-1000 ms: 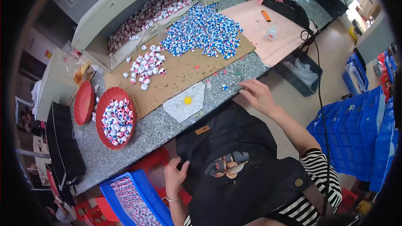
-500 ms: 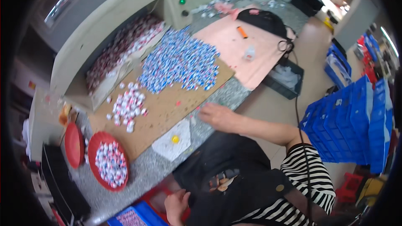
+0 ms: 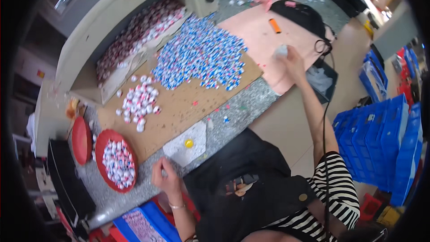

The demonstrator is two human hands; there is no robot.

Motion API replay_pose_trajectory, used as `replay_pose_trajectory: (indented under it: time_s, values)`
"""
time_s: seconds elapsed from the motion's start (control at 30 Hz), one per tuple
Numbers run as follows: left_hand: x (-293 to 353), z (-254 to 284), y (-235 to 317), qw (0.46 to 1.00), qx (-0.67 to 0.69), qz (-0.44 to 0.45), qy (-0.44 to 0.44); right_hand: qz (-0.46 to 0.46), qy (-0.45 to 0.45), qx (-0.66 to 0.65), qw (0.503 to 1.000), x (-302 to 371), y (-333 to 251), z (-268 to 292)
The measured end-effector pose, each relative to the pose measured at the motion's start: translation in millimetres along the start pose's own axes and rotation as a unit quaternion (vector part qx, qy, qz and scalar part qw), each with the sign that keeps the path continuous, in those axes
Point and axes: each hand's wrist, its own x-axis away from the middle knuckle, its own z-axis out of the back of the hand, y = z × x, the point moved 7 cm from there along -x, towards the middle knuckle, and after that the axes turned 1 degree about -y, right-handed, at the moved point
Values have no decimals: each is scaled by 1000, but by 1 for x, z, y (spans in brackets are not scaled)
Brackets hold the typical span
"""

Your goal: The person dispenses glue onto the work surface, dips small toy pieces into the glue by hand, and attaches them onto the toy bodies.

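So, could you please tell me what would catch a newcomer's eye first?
Probably the heap of small blue and white pieces on the brown cardboard sheet, upper middle. Next, the shallow red bowl of white, pink and blue pieces, lower left. Then the right hand at a small whitish bottle over the pale pink sheet.

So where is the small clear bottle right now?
In the head view, upper right: the bottle is at the right hand, over the pink sheet, below the orange item.
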Motion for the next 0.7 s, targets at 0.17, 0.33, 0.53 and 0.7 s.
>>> replay_pose_trajectory:
  time_s: [0.17, 0.33, 0.53, 0.7]
  values:
    - [15, 7, -16, 998, -4, 49, 47, 26, -21, -50, 998, 32, -47, -33]
    - [16, 15, -30, 996, -26, 20, 84, -129, -317, -124, 932, 123, -104, -120]
    - [14, 16, -33, 996, -13, -1, 87, -138, -434, -123, 882, 166, -137, -184]
    - [16, 18, -36, 996, 4, 1, 93, 141, -475, 123, 860, 173, -179, -212]
